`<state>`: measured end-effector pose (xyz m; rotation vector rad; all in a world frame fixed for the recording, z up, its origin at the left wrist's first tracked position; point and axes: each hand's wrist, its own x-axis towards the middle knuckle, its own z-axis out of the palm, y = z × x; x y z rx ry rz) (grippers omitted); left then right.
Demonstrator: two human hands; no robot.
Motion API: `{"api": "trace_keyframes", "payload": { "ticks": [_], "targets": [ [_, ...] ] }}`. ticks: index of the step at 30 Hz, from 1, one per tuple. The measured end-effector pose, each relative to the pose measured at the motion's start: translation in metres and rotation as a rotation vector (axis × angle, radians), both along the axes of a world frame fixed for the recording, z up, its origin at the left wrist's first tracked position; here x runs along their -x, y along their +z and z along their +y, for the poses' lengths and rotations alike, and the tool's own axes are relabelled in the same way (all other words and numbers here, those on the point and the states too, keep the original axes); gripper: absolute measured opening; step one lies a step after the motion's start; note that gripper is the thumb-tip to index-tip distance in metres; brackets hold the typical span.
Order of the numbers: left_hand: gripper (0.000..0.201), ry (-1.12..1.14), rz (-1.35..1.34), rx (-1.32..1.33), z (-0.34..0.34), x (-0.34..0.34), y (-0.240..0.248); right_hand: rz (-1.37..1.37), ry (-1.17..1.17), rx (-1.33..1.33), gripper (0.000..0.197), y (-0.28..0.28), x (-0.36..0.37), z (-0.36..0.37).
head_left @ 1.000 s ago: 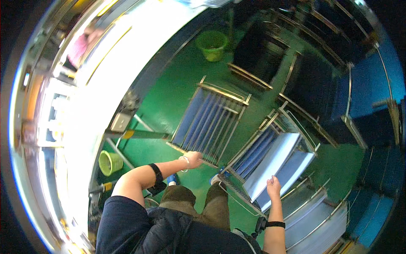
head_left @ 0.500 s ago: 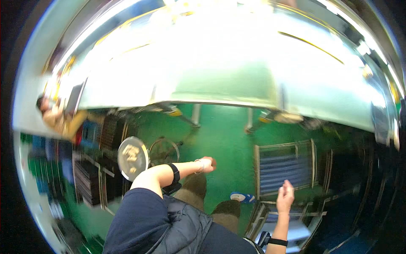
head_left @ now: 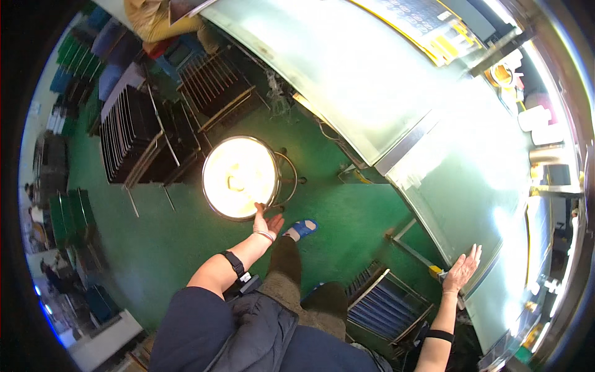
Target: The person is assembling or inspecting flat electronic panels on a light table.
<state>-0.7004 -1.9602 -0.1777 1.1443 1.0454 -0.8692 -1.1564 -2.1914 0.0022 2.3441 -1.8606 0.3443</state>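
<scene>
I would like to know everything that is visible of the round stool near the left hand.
The round stool stands on the green floor, leaning in view. Its pale top glares, with a yellowish patch near the middle, and has a shiny, metal-looking rim. A thin curved bar shows beyond its right side. The left hand overlaps its lower-right edge; contact is unclear.

Gap btwn stool & tbl
</scene>
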Motion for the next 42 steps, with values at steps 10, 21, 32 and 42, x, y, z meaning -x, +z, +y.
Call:
{"api": "trace_keyframes", "payload": {
  "ticks": [10, 21, 32, 42],
  "targets": [
    [0.035, 0.31, -0.409, 0.086, 0.012, -0.016, -0.045, 0.059, 0.012, 0.143, 0.043, -0.01, -0.004, 0.003],
    [0.029, 0.102, 0.109, 0.195, 0.041, 0.221, -0.019, -0.052, 0.084, 0.177, 0.048, -0.012, 0.017, 0.005],
    [0.057, -0.394, 0.375, 0.111, 0.122, 0.347, -0.005, -0.447, 0.0, -0.167, 0.049, -0.009, 0.018, 0.243],
    [0.026, -1.624, 0.577, 0.187, 0.086, 0.225, 0.104, -0.672, -0.129, -0.132, 0.042, 0.0, 0.026, 0.243]
  ]
}}
